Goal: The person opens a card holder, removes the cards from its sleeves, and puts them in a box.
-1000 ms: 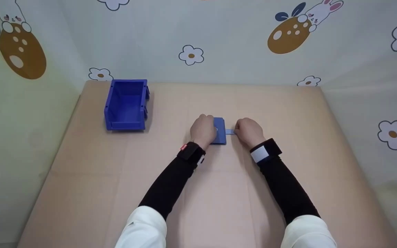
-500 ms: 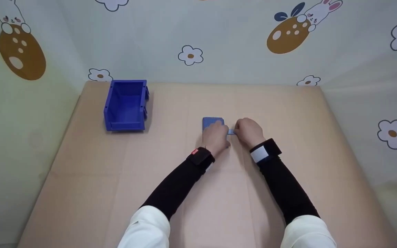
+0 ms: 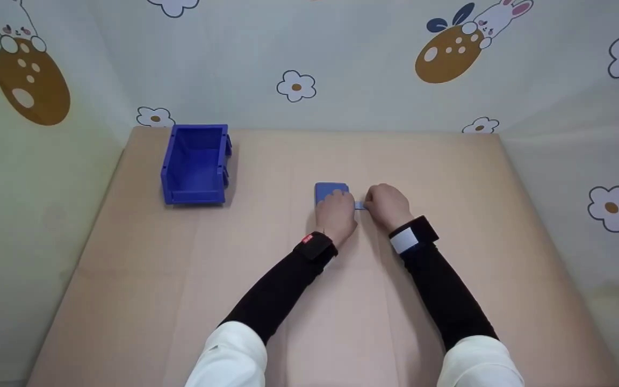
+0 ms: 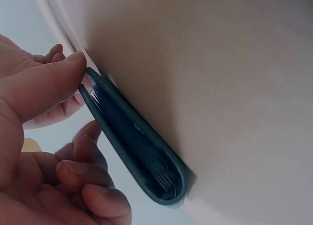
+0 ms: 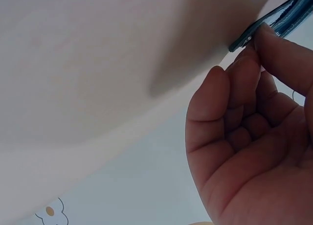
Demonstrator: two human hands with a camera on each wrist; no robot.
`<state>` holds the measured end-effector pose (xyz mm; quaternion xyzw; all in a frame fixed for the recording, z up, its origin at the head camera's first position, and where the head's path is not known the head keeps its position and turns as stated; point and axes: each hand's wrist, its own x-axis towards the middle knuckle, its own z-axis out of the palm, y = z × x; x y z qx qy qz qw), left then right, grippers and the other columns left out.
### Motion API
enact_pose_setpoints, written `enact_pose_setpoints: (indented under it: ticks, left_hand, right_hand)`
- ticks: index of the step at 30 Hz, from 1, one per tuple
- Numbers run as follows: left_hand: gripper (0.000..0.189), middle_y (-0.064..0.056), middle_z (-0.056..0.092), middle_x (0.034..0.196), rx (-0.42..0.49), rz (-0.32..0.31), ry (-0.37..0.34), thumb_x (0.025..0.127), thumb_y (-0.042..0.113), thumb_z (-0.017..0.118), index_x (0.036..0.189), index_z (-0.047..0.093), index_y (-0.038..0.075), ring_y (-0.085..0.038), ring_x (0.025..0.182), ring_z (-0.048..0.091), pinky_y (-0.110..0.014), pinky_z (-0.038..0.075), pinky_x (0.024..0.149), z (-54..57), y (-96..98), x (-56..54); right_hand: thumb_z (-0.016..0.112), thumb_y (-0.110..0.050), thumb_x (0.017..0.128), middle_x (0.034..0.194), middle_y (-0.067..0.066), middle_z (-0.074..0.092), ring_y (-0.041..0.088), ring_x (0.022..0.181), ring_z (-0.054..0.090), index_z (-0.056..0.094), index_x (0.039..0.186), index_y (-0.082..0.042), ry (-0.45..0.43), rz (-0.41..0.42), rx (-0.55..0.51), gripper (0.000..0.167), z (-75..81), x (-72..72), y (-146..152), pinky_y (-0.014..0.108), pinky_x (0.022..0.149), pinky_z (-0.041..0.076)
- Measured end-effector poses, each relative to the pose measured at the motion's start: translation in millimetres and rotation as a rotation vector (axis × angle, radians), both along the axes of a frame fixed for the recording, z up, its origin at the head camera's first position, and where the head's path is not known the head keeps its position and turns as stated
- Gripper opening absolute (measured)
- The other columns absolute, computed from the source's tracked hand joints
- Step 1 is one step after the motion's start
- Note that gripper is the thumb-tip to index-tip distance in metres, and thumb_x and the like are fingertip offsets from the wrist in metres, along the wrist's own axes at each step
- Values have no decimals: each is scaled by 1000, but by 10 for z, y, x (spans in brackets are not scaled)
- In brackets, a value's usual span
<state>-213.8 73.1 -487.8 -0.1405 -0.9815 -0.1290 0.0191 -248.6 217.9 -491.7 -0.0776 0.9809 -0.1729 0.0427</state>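
A small blue card holder (image 3: 326, 189) lies near the middle of the table, a short strap (image 3: 359, 205) reaching out from its right side. My left hand (image 3: 336, 216) covers its front right part and grips it. Seen from the left wrist, the card holder (image 4: 133, 137) is folded over a stack of clear sleeves, and my left thumb (image 4: 66, 80) sits at its opening edge. My right hand (image 3: 389, 207) pinches the strap's end between thumb and forefinger. Up close in the right wrist view, a small snap shows on the strap (image 5: 242, 43); the fingertips partly hide it.
At the back left of the table (image 3: 438, 166) stands a blue plastic bin (image 3: 194, 196) with nothing seen inside. Patterned cloth walls (image 3: 374, 80) with flowers and rabbits close in the back and both sides.
My left hand has shifted right and toward me, from the card holder's left side to its right part beside the strap. The holder's upper left is now uncovered. My right hand stays on the strap.
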Motion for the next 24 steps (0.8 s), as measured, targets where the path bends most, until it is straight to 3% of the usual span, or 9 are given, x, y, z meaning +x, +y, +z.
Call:
enact_pose_setpoints:
  ticks: [14, 24]
  left_hand:
    - [36, -13, 63, 99, 30, 13, -40, 81, 25, 80, 106, 66, 2, -27, 87, 65, -39, 54, 71, 46, -46, -2]
    - [47, -11, 61, 101, 148, 65, -158, 83, 36, 79, 109, 64, 0, -24, 91, 61, -39, 53, 74, 291, -239, 18]
  right_hand:
    - [69, -14, 90, 93, 14, 70, 32, 87, 65, 73, 91, -2, -4, -6, 2, 13, -8, -18, -2, 44, 80, 51]
    - [70, -14, 89, 91, 13, 70, 31, 86, 64, 73, 89, -2, 11, 1, -5, 12, -6, -13, 6, 44, 79, 50]
